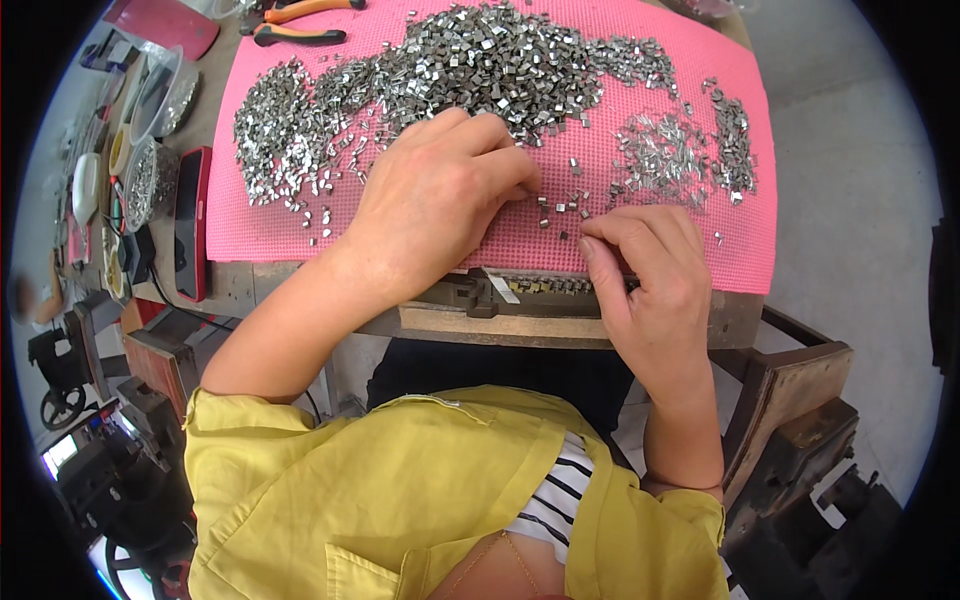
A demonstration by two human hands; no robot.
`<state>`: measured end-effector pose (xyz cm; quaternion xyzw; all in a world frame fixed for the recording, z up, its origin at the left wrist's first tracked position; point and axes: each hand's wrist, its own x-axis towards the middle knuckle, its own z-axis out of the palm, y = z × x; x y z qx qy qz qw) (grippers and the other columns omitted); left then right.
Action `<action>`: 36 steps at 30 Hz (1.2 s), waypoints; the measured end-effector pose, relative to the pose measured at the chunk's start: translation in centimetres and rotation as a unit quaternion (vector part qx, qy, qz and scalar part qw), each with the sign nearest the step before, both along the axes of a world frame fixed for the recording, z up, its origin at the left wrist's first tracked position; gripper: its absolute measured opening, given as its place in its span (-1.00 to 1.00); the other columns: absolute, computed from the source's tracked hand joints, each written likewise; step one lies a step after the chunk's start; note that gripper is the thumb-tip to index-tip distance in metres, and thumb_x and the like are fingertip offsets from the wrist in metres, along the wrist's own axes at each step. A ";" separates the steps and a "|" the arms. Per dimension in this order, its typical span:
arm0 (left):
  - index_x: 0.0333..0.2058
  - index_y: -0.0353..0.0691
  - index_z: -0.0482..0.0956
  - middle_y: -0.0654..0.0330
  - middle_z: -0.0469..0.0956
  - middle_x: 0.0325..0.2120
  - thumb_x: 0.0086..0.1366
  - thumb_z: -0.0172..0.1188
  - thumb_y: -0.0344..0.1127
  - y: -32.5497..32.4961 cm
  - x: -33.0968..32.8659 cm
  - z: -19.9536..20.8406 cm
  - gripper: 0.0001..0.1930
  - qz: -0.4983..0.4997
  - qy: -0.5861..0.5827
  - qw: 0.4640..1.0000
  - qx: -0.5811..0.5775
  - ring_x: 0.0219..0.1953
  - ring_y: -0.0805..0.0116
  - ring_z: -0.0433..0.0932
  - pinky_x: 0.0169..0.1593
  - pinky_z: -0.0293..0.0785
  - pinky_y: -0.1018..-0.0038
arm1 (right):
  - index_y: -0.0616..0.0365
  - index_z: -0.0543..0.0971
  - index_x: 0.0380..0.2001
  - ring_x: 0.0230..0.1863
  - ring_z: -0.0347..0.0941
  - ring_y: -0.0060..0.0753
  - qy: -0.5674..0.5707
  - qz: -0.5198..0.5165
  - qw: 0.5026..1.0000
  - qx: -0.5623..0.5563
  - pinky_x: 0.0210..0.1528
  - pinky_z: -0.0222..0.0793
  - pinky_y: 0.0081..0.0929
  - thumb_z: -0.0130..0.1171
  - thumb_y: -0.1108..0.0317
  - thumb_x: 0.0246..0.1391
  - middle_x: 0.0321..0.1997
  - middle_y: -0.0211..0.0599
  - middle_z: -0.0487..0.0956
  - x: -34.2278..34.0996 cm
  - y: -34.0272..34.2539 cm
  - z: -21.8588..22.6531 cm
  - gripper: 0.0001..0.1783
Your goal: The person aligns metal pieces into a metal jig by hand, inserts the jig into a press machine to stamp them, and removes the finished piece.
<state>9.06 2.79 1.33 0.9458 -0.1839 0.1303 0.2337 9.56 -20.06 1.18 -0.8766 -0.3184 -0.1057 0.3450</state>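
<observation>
My left hand [440,195] is curled over the pink mat, just in front of the large heap of small metal pieces [490,60]. Its fingertips are bent under, so whatever they grip is hidden. Thumb and forefinger of my right hand [655,275] come together in a pinch; anything between them is too small to name. Several loose metal pieces [560,207] lie between the two hands. Below them, a dark metal fixture [470,293] with a row of small brassy parts [550,286] runs along the table's front edge, partly covered by my right hand.
The pink mat [350,215] covers most of the table. Thin silvery bits [660,155] are scattered at its right. Orange-handled pliers [300,35] lie at the back left. A phone in a red case [193,225] and a clear tub [150,185] sit by the left edge.
</observation>
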 end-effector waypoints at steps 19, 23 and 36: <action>-0.36 -0.07 0.72 0.35 0.59 -0.34 0.05 0.42 -0.37 1.3 4.0 0.8 -0.86 -0.233 -0.031 0.971 0.048 -0.25 0.28 0.58 -0.17 0.49 0.34 | 0.13 0.67 -0.32 -0.17 0.48 -0.19 -0.012 -0.004 1.000 0.008 -0.07 0.32 -0.23 0.41 0.49 0.00 -0.29 -0.33 0.58 0.2 -0.4 -0.4 -0.85; -0.34 -0.11 0.65 0.32 0.54 -0.33 0.11 0.37 -0.36 0.8 4.3 0.9 -0.87 -0.261 -0.044 0.960 0.094 -0.25 0.25 0.54 -0.16 0.45 0.35 | 0.13 0.67 -0.32 -0.15 0.48 -0.21 -0.021 0.003 1.000 0.009 -0.07 0.32 -0.22 0.41 0.49 -0.02 -0.28 -0.35 0.58 0.2 -0.2 -0.4 -0.84; -0.38 -0.20 0.74 0.23 0.57 -0.39 0.12 0.45 -0.40 1.0 -0.2 1.1 -0.91 -0.039 0.057 0.998 0.001 -0.26 0.17 0.58 -0.18 0.50 0.29 | 0.10 0.64 -0.40 -0.17 0.42 -0.24 -0.063 0.012 0.997 -0.036 -0.10 0.28 -0.25 0.40 0.48 -0.15 -0.31 -0.39 0.51 0.0 1.4 -0.4 -0.83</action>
